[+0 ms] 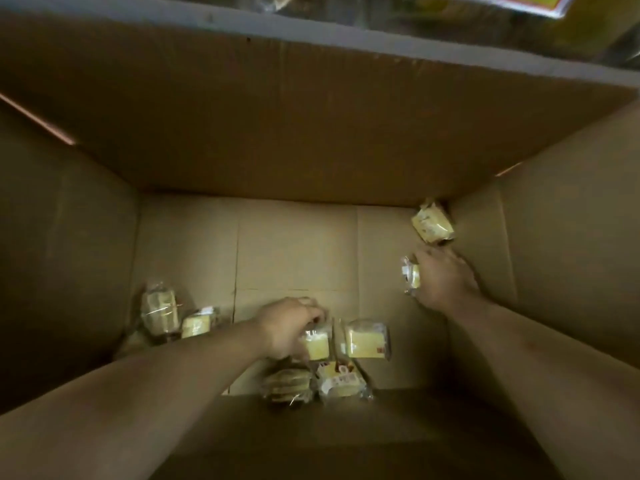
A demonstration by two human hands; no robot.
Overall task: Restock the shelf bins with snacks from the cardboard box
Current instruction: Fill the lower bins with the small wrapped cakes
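Deep in the cardboard box [311,133], the left hand [289,325] grips one snack pack [315,344] and the right hand [441,278] grips another pack [410,275], probably to lift two together.

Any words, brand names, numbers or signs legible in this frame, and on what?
None can be read.
Snack packet wrappers in the cardboard box: red and white label marks, too blurred.
Yellow packaging at the top edge: print too blurred.

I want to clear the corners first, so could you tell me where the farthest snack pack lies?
The farthest snack pack lies in the cardboard box's far right corner, just beyond the right hand.
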